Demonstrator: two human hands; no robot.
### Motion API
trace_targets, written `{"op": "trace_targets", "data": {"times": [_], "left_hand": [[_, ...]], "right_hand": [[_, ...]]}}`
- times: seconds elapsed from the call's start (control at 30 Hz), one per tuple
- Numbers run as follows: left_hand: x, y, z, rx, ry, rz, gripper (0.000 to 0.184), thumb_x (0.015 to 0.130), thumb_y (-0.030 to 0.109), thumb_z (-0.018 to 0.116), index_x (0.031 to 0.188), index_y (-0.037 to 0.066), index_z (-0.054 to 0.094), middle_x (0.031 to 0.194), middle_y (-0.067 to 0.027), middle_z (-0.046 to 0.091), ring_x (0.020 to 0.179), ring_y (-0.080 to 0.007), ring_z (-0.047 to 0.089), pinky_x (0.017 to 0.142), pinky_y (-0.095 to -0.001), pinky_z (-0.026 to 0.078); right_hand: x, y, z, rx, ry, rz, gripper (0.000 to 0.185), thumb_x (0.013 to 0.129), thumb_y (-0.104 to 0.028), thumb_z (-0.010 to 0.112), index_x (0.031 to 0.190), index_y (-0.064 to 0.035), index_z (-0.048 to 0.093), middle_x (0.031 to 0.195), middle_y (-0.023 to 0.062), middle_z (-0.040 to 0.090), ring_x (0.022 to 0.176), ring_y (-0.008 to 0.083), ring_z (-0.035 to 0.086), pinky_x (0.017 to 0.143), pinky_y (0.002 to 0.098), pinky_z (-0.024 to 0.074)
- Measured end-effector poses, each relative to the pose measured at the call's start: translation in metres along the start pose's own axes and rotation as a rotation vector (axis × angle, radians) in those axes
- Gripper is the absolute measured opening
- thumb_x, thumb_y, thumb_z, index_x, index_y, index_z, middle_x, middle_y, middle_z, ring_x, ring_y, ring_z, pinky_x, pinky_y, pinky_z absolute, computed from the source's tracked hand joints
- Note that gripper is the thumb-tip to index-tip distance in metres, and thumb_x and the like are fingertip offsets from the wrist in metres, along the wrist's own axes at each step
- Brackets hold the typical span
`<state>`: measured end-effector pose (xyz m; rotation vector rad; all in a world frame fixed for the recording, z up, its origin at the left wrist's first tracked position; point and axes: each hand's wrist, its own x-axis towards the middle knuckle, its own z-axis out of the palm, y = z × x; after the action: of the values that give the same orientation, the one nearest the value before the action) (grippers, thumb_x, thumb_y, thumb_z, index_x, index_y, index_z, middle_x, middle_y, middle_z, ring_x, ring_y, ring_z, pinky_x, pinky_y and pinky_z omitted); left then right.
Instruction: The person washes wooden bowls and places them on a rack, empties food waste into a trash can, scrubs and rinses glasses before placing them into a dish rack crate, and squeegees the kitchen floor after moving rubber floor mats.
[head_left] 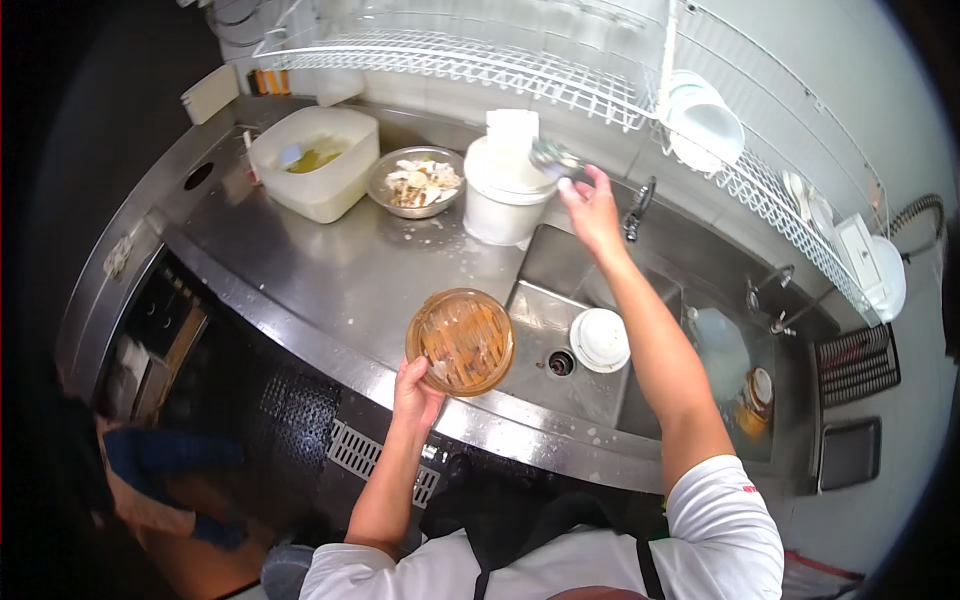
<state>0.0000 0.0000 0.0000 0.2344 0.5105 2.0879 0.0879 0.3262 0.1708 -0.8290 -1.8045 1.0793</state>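
At the far left of the steel table (350,290) stands a translucent white tub (345,180) with yellowish-green liquid in its bottom and a pale blue item (290,155) leaning inside. Just to its right sits a round metal bowl (382,190) heaped with whitish and brown scraps.

At the near edge of the table, the left hand (415,400) holds a round brown dish (462,342) by its near left rim. Its grip is closed, the thumb lying along the rim and the other fingers mostly hidden beneath. The dish is held over the table edge beside the sink, and brownish strips show across its round face.

Farther back stands a white bucket (500,215), with a white block-like item (512,128) at its top. The right hand (593,212) is raised just right of the bucket, its grip pinched on a blurred dark and silvery item (553,158) too smeared to identify.

Below the right forearm, the near sink (545,310) holds stacked white dishes (600,340), right of the round drain (561,362). In the right basin, a clear container (718,345) lies beyond an amber jar (755,405). Above, a white wire rack (590,85) carries white bowls (705,130).
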Motion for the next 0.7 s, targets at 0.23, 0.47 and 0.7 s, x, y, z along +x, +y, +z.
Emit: {"op": "trace_targets", "data": {"times": [0.23,0.47,0.7], "left_hand": [[0.034,-0.078,0.026,-0.079,-0.024,-0.122,0.050,0.091,0.024,0.057,0.133,0.000,0.045,0.132,-0.0153,0.054,0.124,-0.0286,0.052,0.107,-0.0459,0.041],[0.035,-0.208,0.133,0.155,-0.322,-0.420,0.056,0.086,0.013,0.065,0.136,0.006,0.040,0.131,-0.0081,0.054,0.119,-0.0236,0.055,0.104,-0.0414,0.043],[-0.025,-0.414,0.252,0.598,-0.470,-0.366,0.051,0.080,0.002,0.073,0.122,0.002,0.044,0.115,-0.0073,0.058,0.103,-0.0150,0.057,0.092,-0.0304,0.046]], "right_hand": [[-0.159,0.064,-0.065,-0.281,-0.341,0.201,0.063,0.087,-0.033,0.068,0.137,-0.0071,0.041,0.123,0.0202,0.058,0.109,0.0283,0.060,0.089,0.0395,0.0490],[-0.230,0.087,-0.198,0.389,0.188,0.549,0.057,0.097,-0.033,0.056,0.140,-0.0026,0.036,0.133,0.0129,0.049,0.121,0.0218,0.050,0.099,0.0374,0.0448],[-0.270,0.205,-0.397,0.647,0.588,0.519,0.037,0.098,-0.025,0.054,0.122,0.0029,0.053,0.111,0.0090,0.063,0.100,0.0149,0.059,0.086,0.0304,0.0488]]}}
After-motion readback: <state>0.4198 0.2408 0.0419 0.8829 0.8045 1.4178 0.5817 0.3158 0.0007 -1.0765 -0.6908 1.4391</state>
